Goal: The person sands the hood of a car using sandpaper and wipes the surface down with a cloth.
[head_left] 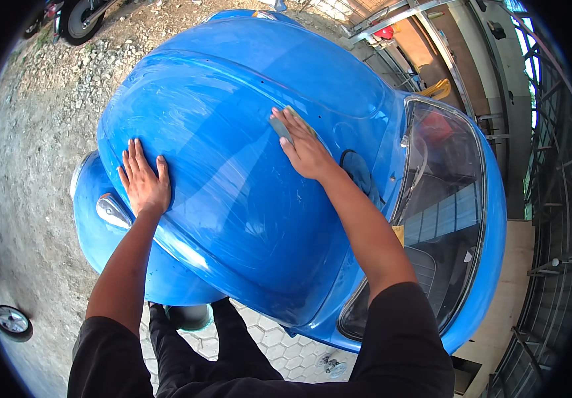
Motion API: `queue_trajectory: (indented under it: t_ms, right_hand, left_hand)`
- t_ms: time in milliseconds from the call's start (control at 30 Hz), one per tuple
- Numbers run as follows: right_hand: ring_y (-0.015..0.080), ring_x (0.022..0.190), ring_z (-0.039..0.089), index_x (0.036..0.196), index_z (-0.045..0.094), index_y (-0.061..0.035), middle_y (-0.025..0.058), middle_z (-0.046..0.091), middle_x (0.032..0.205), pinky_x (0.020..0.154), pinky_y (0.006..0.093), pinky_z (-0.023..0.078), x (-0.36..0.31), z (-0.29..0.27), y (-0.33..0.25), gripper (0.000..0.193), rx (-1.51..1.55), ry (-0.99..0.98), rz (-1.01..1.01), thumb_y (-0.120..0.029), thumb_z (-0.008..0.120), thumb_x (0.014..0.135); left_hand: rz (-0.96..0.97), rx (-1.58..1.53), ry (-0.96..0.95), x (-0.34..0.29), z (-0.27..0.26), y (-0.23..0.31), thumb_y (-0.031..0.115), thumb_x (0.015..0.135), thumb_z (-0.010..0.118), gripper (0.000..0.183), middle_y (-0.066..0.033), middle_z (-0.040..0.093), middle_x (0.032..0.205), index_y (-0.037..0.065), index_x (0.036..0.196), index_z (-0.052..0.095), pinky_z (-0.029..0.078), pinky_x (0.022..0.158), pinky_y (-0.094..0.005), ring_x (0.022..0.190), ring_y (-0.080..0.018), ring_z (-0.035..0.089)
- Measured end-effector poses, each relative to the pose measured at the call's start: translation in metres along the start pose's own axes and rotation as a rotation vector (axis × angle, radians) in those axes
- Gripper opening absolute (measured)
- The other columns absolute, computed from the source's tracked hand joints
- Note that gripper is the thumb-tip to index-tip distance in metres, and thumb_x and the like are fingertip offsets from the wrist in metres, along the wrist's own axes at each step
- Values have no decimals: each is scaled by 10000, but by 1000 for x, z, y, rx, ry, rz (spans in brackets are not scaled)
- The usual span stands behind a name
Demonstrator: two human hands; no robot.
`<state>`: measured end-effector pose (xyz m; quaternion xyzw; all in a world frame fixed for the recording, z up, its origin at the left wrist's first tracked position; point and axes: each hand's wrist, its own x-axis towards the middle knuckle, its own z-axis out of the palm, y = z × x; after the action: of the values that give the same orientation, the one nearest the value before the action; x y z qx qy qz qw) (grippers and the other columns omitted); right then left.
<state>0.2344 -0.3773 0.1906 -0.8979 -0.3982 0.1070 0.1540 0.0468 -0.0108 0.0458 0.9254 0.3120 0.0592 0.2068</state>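
My right hand (304, 149) grasps a flat, grey sanding pad (281, 131), fingers on top and thumb at its near edge; the pad lies against the hood (233, 176), right of center. My left hand (143, 179) grips nothing: palm down, fingers spread on the hood's left part. The hood is smooth, convex, glossy blue, with raised ridges and pale, streaky smears. A crumpled dark-blue cloth (363, 176) lies just beside my right forearm, partly obstructing the hood's right end. Right of it stands the curved, dark-rimmed windshield (442, 199). A chrome-housed lamp (112, 210) sits on the near-left rounded fender (97, 235). Rough gravel (41, 99) extends left; hexagonal pavers (292, 351) lie near.
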Motion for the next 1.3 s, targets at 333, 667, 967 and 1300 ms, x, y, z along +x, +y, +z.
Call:
queue_trajectory:
  t_ms: [333, 667, 967, 1300]
  right_hand:
    - [327, 1858, 249, 1903, 396, -124, 77, 324, 2001, 1534, 517, 224, -66, 6, -8, 615, -23, 22, 59, -290, 404, 1311]
    - [350, 1850, 269, 1864, 466, -89, 143, 368, 1974, 1533, 515, 227, 97, 42, -10, 598, -171, 35, -98, -282, 382, 1304]
    - [354, 1853, 270, 1928, 331, -142, 89, 331, 1998, 1526, 545, 232, -82, 5, -21, 635, -111, 41, 99, -253, 360, 1303]
    - [348, 1818, 351, 1843, 492, -81, 118, 427, 1949, 1509, 509, 279, 198, 76, -39, 606, -261, 52, -153, -282, 443, 1274]
  left_hand:
    - [-10, -3, -21, -4, -3, -3, 549, 1257, 444, 842, -90, 224, 2032, 148, 1954, 196, 70, 1533, -564, 1886, -330, 159]
    - [2, -30, -35, -6, -1, 10, 538, 1259, 441, 835, -92, 231, 2030, 147, 1955, 196, 64, 1533, -564, 1886, -331, 157]
    - [1, -21, -70, -7, -15, 12, 518, 1251, 438, 863, -101, 168, 2045, 111, 1957, 154, 38, 1533, -571, 1894, -339, 110]
    - [-10, -42, -111, -5, -20, 23, 531, 1250, 432, 878, -121, 163, 2043, 86, 1953, 151, 48, 1531, -581, 1892, -353, 112]
